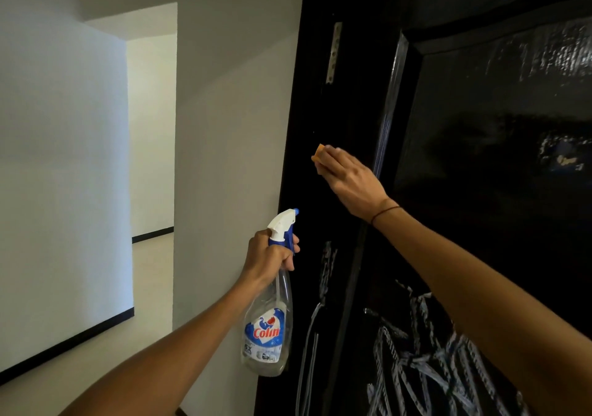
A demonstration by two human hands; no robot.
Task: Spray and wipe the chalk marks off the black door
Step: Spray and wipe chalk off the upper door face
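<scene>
I see the black door filling the right half of view, its upper panel glossy w/ wet-looking streaks and no chalk I can make out there, so I judge the top part mostly done. The chalk marks are heavy on the lower panel, w/ thinner lines on the door's left edge strip near the bottle; that's the bulk left, I reckon well under half finished. The white wall sits left of the door, hallway beyond.

The spray bottle hangs upright just beside the door edge, nozzle toward the door. My left hand is wrapped around its neck, a finger at the trigger. My right hand has fingers laid fairly flat, pressing an orange cloth onto the door's left edge strip at mid height; only a corner of the cloth shows.
</scene>
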